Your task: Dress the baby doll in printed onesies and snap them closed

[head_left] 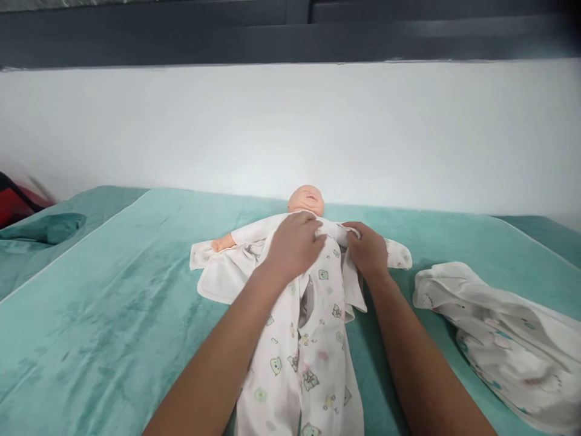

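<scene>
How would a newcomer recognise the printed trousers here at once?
On the teal cover, a doll lies with its head toward the white wall. Below its chest are the printed trousers, reaching the picture's bottom edge. Unlike the crumpled cloth at right, they show two separate legs.

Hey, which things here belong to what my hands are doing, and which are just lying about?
In hand:
- doll, your left hand on its chest
- white clothing on and around it, your right hand touching some
- printed trousers

Apparently just lying about:
- crumpled printed cloth, right
- red-and-black item, far left, partly out of view
</scene>
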